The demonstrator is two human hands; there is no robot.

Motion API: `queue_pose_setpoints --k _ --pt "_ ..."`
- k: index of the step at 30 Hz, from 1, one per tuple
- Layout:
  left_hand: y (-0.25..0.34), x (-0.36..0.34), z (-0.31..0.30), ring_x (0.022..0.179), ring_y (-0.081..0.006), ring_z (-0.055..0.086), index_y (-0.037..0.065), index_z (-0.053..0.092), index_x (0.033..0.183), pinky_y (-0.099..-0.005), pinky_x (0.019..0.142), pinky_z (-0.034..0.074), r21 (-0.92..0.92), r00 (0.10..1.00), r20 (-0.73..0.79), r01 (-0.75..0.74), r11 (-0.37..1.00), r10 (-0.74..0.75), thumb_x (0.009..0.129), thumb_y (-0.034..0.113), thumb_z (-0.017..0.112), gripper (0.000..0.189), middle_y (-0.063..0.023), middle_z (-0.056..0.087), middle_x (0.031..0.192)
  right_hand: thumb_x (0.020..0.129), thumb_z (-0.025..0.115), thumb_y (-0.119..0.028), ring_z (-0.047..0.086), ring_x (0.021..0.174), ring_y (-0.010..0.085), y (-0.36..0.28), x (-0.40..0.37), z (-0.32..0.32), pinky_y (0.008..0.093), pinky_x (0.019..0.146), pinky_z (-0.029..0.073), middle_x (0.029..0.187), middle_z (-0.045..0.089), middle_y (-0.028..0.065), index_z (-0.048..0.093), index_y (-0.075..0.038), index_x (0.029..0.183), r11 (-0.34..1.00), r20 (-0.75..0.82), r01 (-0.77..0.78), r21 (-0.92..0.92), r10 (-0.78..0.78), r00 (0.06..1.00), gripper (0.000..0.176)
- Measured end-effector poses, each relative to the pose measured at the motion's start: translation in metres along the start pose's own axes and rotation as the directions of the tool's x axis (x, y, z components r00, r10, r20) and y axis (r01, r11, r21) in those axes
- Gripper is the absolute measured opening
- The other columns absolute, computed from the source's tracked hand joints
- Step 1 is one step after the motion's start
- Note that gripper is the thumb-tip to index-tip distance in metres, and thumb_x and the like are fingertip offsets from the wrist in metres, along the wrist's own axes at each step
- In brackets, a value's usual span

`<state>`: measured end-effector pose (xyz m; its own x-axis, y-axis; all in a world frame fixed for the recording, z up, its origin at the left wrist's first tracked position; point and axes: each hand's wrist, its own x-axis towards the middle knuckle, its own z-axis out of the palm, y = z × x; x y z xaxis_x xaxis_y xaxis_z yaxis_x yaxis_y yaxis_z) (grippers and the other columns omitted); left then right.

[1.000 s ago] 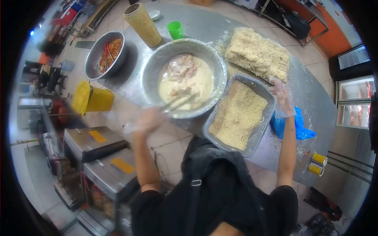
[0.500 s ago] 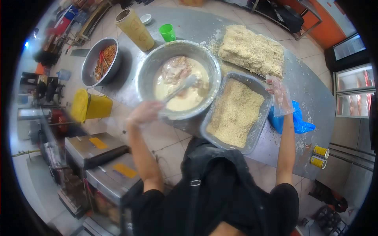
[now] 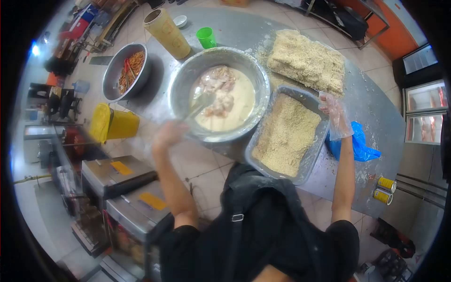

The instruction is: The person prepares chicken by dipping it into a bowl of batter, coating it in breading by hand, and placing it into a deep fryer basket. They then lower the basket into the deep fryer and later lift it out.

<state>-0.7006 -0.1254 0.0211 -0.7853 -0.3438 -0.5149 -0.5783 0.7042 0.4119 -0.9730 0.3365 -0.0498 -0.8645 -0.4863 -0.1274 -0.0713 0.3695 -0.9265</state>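
My left hand, blurred by motion, is closed round the handle of a utensil at the near left rim of a large metal bowl. The utensil's pale wide end is in the bowl, against pieces of raw meat in creamy batter. My right hand wears a clear plastic glove and rests at the right rim of a grey tub, its fingers curled towards the rim. Pale crumbs fill the tub. What that hand grips, if anything, is hard to make out.
Crumb-coated pieces are heaped behind the tub. A blue bag and two yellow cans lie right. A green cup, a film roll, a white dish and a bowl of orange food stand behind and left.
The utensil's wide end has moved left and nearer to me within the batter. The meat looks shifted. My right hand stays by the tub rim, and the whole view has moved slightly.
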Motion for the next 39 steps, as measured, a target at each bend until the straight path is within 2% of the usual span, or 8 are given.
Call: queue_pose_setpoints --k 1,14,20,23,27,30,32,39 --pt "0.014 -0.002 -0.001 0.088 -0.0318 0.064 0.006 0.071 0.098 -0.0384 0.079 0.05 -0.04 0.975 -0.014 0.222 0.974 -0.223 0.086 0.023 0.058 0.024 -0.0194 0.068 0.093 0.1 0.028 -0.052 0.059 0.093 0.0187 -0.002 -0.001 0.001 0.0332 0.089 0.046 0.123 0.057 0.0094 0.05 -0.008 0.133 1.0 0.002 -0.011 -0.001 0.011 1.0 0.06" --pt "0.052 -0.005 0.019 0.091 -0.039 0.064 0.002 0.069 0.091 -0.0457 0.08 0.048 0.242 0.972 -0.193 0.183 0.953 -0.137 0.089 0.04 0.052 0.041 -0.0224 0.067 0.095 0.1 0.039 -0.047 0.058 0.096 0.0149 0.014 -0.001 -0.004 0.0304 0.088 0.047 0.125 0.056 0.0067 0.049 -0.005 0.134 0.999 0.04 -0.051 0.005 0.051 0.998 0.055" --pt "0.033 0.012 0.089 0.084 -0.033 0.066 0.0 0.065 0.093 -0.0411 0.07 0.051 0.535 0.936 -0.32 0.048 0.844 0.15 0.088 0.032 0.053 0.034 -0.0212 0.066 0.089 0.099 0.041 -0.048 0.059 0.093 0.0149 -0.004 -0.005 0.013 0.0303 0.085 0.05 0.12 0.058 0.007 0.052 -0.006 0.131 1.0 0.053 -0.003 0.028 0.002 0.999 0.054" --pt "-0.047 0.057 0.14 0.073 -0.0317 0.064 0.0 0.064 0.089 -0.0403 0.065 0.05 0.286 0.835 -0.455 -0.19 0.939 0.308 0.088 0.023 0.052 0.026 -0.0182 0.065 0.08 0.097 0.036 -0.056 0.059 0.091 0.0161 -0.012 -0.009 0.013 0.0305 0.081 0.046 0.116 0.058 0.0079 0.054 -0.005 0.125 0.998 0.047 0.025 -0.059 -0.022 0.999 0.061" --pt "0.012 0.014 0.051 0.065 -0.0225 0.06 -0.001 0.063 0.088 -0.0334 0.063 0.049 0.67 0.978 -0.047 -0.119 0.733 0.202 0.09 0.021 0.053 0.024 -0.0116 0.062 0.071 0.099 0.042 -0.046 0.06 0.099 0.0214 -0.003 -0.013 0.005 0.0336 0.088 0.05 0.124 0.057 0.0116 0.051 -0.004 0.132 1.0 0.063 -0.025 0.0 0.024 0.998 0.054" --pt "0.002 -0.013 0.022 0.062 -0.0132 0.055 -0.001 0.063 0.091 -0.0278 0.062 0.046 0.21 0.977 0.037 -0.213 0.954 0.21 0.092 0.022 0.054 0.025 -0.0052 0.057 0.067 0.098 0.04 -0.05 0.06 0.101 0.0244 -0.002 -0.015 0.004 0.0346 0.089 0.05 0.124 0.057 0.0125 0.05 -0.003 0.132 0.999 0.045 -0.039 0.012 0.039 0.998 0.06" --pt "0.001 -0.027 0.019 0.061 -0.0083 0.054 0.0 0.064 0.095 -0.0261 0.058 0.043 -0.315 0.984 0.04 0.178 0.932 -0.174 0.095 0.026 0.055 0.028 -0.0036 0.058 0.067 0.098 0.038 -0.053 0.06 0.102 0.0254 -0.003 -0.016 0.004 0.035 0.09 0.05 0.124 0.057 0.0129 0.049 -0.002 0.132 0.996 0.032 -0.08 -0.048 0.081 0.996 0.062" --pt "0.025 -0.043 0.011 0.047 -0.0062 0.041 0.001 0.062 0.103 -0.022 0.045 0.033 -0.519 0.977 0.156 0.205 0.83 -0.144 0.097 0.026 0.052 0.028 -0.0006 0.053 0.063 0.098 0.037 -0.054 0.059 0.098 0.0203 -0.009 -0.014 0.007 0.0336 0.087 0.047 0.123 0.056 0.0109 0.051 -0.004 0.13 0.998 0.101 0.055 -0.021 -0.053 0.993 0.061"
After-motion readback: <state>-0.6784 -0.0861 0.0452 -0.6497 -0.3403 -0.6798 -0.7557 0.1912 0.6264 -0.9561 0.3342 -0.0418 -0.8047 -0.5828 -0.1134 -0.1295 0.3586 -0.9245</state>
